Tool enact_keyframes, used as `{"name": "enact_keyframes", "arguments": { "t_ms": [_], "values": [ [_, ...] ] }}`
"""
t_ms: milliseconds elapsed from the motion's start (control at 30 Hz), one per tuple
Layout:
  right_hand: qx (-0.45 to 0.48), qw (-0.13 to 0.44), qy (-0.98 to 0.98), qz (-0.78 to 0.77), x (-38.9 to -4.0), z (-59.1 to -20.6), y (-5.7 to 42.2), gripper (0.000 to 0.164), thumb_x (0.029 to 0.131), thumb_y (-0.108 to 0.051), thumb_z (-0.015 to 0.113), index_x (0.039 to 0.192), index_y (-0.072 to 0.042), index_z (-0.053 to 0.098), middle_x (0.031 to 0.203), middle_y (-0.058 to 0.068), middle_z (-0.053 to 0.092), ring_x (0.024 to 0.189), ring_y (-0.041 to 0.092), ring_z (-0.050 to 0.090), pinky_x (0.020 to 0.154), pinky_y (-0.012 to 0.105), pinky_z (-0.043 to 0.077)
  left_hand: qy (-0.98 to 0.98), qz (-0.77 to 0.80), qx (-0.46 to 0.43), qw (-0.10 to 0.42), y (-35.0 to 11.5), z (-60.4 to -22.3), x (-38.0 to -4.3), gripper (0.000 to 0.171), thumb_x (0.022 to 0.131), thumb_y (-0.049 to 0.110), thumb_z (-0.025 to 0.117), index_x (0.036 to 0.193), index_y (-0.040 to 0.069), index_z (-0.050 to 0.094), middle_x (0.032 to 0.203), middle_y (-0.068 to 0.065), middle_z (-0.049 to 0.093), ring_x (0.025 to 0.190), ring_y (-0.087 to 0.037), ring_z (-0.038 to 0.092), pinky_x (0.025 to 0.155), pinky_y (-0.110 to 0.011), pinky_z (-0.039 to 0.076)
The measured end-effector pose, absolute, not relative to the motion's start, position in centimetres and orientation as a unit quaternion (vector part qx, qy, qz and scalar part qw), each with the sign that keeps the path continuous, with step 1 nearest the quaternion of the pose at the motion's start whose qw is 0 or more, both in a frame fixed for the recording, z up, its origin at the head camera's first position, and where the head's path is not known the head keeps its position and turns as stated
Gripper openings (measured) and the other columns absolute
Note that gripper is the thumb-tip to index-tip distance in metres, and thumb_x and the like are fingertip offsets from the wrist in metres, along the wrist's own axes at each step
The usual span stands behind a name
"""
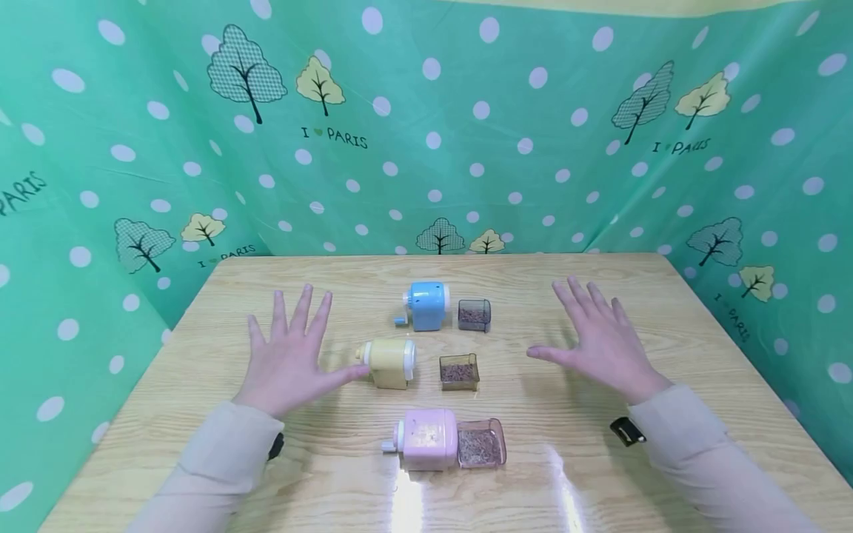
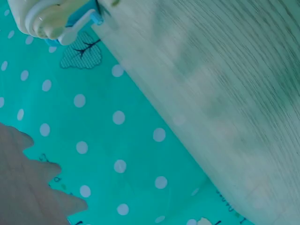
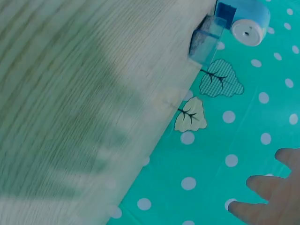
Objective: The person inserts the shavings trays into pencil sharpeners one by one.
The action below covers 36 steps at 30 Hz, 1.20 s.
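Note:
My left hand [image 1: 286, 370] is held over the left of the table with fingers spread, gripping nothing. In the head view its thumb tip overlaps the yellow crank pencil sharpener [image 1: 389, 368]; contact cannot be told. To the right, my right hand [image 1: 608, 352] is also spread and holds nothing. A blue pencil sharpener [image 1: 428, 307] stands at the back, a pink one [image 1: 429, 438] at the front. Right of each lies a see-through drawer with shavings: the blue one's drawer [image 1: 474, 304], the yellow one's [image 1: 460, 386], and the pink one's [image 1: 502, 443], which sits right against its sharpener.
The wooden table [image 1: 533, 277] carries the sharpeners in a column near its middle. A green dotted cloth [image 1: 460, 148] hangs behind and at both sides. Light glares off the table front. Black bands show at both wrists.

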State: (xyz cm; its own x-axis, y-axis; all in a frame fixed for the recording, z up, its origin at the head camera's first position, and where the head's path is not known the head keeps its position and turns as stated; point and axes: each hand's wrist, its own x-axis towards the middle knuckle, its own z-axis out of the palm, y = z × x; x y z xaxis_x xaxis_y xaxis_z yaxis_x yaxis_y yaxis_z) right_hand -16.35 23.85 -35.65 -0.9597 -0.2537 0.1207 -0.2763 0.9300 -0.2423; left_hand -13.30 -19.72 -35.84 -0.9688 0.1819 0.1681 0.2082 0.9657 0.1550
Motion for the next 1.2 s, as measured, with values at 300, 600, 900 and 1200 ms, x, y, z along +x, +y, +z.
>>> {"name": "enact_keyframes", "arguments": {
  "t_ms": [300,600,900,1200],
  "values": [
    [0.159,0.040,-0.975,0.151,-15.5,-35.5,23.1,0.122,0.073,-0.081,0.053,0.163,-0.005,0.019,0.168,0.024,0.012,0.150,0.053,0.010,0.116,0.068,0.004,-0.985,-0.085,-0.123,0.084,-18.3,-35.2,-12.3,0.128,0.068,0.092,0.038,0.164,0.011,0.016,0.170,-0.019,0.011,0.150,-0.054,-0.007,0.106,-0.077,-0.011],
    [0.181,0.049,-0.971,0.149,-14.2,-35.5,22.2,0.120,0.072,-0.081,0.054,0.161,-0.005,0.025,0.167,0.024,0.018,0.149,0.053,0.014,0.115,0.069,0.006,-0.981,-0.078,-0.154,0.094,-16.8,-34.7,-11.2,0.127,0.068,0.092,0.040,0.163,0.010,0.022,0.170,-0.018,0.013,0.151,-0.054,-0.002,0.107,-0.078,-0.005],
    [0.218,0.058,-0.967,0.123,-12.9,-36.5,21.2,0.117,0.072,-0.081,0.054,0.160,-0.007,0.031,0.165,0.022,0.025,0.148,0.051,0.020,0.116,0.068,0.012,-0.974,-0.066,-0.190,0.100,-15.6,-34.6,-10.1,0.125,0.069,0.092,0.038,0.163,0.011,0.024,0.170,-0.016,0.013,0.151,-0.054,0.001,0.114,-0.069,-0.005],
    [0.245,0.053,-0.960,0.123,-11.5,-37.2,20.3,0.114,0.072,-0.080,0.054,0.159,-0.008,0.036,0.165,0.019,0.028,0.148,0.048,0.023,0.115,0.067,0.016,-0.963,-0.072,-0.233,0.115,-14.2,-35.2,-8.9,0.125,0.067,0.092,0.039,0.162,0.011,0.029,0.168,-0.017,0.019,0.151,-0.053,0.005,0.116,-0.068,0.001]
  ]
}}
